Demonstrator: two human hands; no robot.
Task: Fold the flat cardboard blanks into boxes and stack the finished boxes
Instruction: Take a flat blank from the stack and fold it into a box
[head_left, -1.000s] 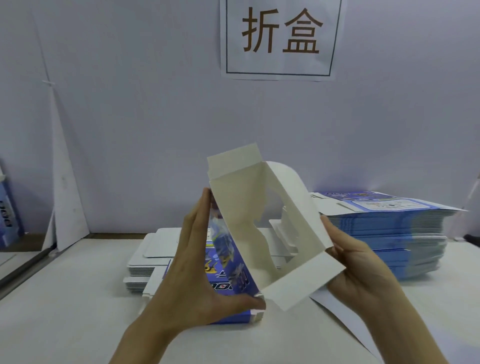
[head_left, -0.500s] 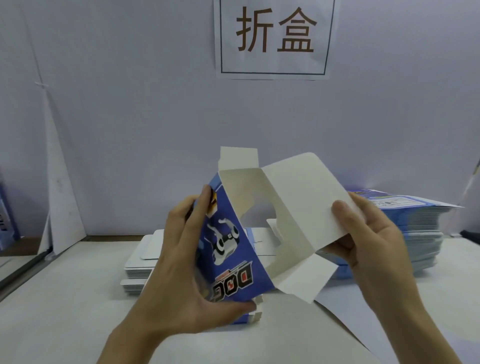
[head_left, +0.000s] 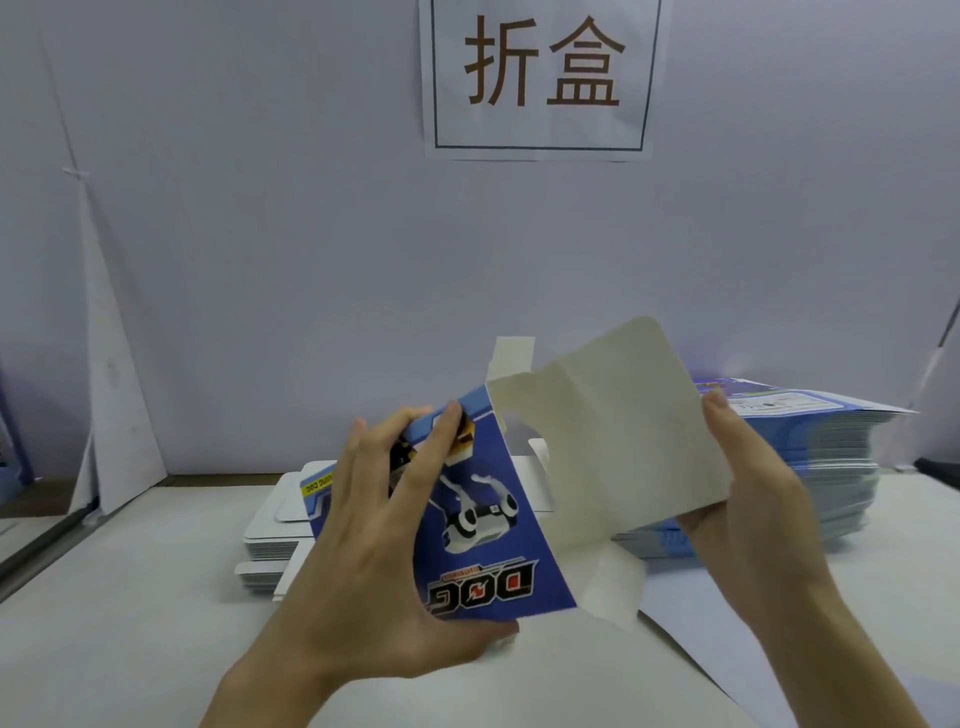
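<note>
A half-formed blue box (head_left: 493, 525) with a robot-dog print hangs above the white table (head_left: 130, 649), its lettering upside down. My left hand (head_left: 379, 551) grips its blue body, fingers across the front face and thumb under the lower edge. My right hand (head_left: 753, 499) holds the box's large white flap (head_left: 623, 431), which stands open to the right. A smaller white flap (head_left: 613, 587) hangs below. A tall stack of flat blue blanks (head_left: 831, 457) lies at the right behind my right hand.
A low stack of white-faced flat blanks (head_left: 275, 525) lies behind my left hand. A paper sign (head_left: 540, 78) hangs on the pale back wall. A white folded sheet (head_left: 109, 364) leans at the left. A table edge runs along the left side.
The box has turned so its blue printed face now looks at me. My right hand slid up the big white flap and swung it out to the right.
</note>
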